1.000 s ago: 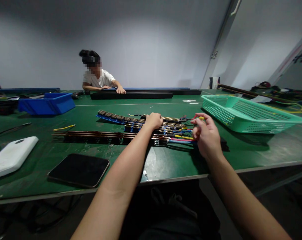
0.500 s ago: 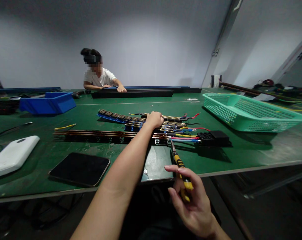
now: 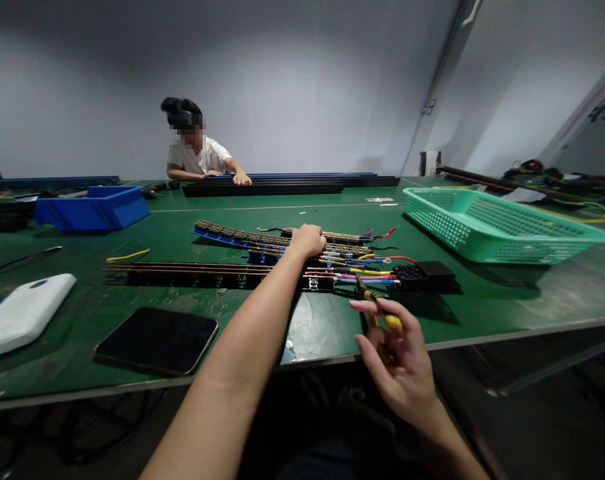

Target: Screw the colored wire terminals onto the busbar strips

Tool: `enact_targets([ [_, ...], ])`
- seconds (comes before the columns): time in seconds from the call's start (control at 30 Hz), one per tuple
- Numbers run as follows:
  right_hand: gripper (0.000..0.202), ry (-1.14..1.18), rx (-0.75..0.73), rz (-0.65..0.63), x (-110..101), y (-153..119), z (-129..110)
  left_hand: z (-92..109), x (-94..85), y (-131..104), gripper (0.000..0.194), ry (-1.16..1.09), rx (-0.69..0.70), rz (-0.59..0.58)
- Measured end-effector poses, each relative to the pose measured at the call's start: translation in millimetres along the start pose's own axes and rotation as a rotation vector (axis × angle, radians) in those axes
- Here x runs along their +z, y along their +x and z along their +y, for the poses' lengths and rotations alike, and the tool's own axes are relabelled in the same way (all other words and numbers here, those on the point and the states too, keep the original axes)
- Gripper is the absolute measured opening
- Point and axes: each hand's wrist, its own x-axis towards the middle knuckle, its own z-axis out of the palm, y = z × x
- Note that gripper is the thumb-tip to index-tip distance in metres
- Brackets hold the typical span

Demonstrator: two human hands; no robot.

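White case (image 3: pixel 35 310), one; black phone (image 3: pixel 159 340), one. Our left hand (image 3: pixel 308 241) rests on the strips (image 3: pixel 227 235), too overlapped to count; its grip we cannot tell. Our right hand (image 3: pixel 399 360) holds pliers (image 3: pixel 371 295), one, just beside the wires (image 3: pixel 369 281): wire work, we judge, next wanting steadied strips. Green basket (image 3: pixel 497 253), one.

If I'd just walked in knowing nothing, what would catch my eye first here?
Probably the mint-green basket, bright at the right of the green table. In the middle, the wearer's left grip rests on rail-like strips, while the right grip holds yellow-and-black pliers by some coloured wires. Across the table, a person in a white shirt leans over long black bars.
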Motion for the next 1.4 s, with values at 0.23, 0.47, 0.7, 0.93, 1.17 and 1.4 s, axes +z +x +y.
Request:
enact_targets([
  [0.23, 0.051, -0.562, -0.09, -0.448, 7, 30, 2, -1, 2.4, 1, 0.036, 0.0, 0.001, 0.016],
  [0.47, 0.053, -0.741, -0.128, -0.639, 2, 41, -10, 0, 1.0, 1, 0.036, 0.008, 0.006, 0.013],
  [0.7, 0.022, 0.036, 0.187, -0.238, -1, 36, -4, 1, -1.2, -1, 0.036, 0.012, -0.008, -0.009],
  [0.93, 0.046, 0.518, 0.426, 0.282, 11, 34, -9, 0, -0.3, 1, 0.036, 0.008, 0.0, -0.007],
  [1.17, 0.019, 0.221, 0.328, 0.262, 17, 18, -15, 2, -2.2, -1, 0.036, 0.009, 0.001, -0.007],
  [1.4, 0.018, -0.062, 0.006, 0.101, 9, -9, -27, 0, -0.2, 0, 0.036, -0.001, -0.001, 0.0],
])
